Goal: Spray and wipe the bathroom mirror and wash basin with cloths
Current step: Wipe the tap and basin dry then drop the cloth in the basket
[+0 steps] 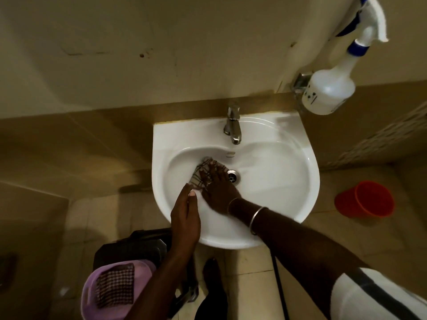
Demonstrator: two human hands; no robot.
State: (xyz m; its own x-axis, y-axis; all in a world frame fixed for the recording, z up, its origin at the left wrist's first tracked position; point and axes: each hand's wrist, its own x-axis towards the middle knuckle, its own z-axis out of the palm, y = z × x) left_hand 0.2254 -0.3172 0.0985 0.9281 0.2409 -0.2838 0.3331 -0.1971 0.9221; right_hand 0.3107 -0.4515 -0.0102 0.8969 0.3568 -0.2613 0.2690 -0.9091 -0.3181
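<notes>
A white wash basin (pixel 277 172) hangs on the wall under a chrome tap (pixel 233 125). Inside the bowl, left of the drain (pixel 234 177), lies a checked cloth (pixel 199 175). My right hand (pixel 218 187) presses flat on that cloth with its fingers spread. My left hand (pixel 184 215) rests on the basin's front left rim, fingers straight and together, its thumb touching the rim beside the right hand. A white spray bottle (pixel 328 88) with a blue and white trigger hangs at the upper right, a white cloth (pixel 379 19) draped over its head.
A purple basket (pixel 92 289) holding another checked cloth (pixel 115 287) stands on a dark object at the lower left. A red bucket (pixel 365 199) sits on the tiled floor at the right. My foot (pixel 211 273) is below the basin. Beige tiled wall is behind.
</notes>
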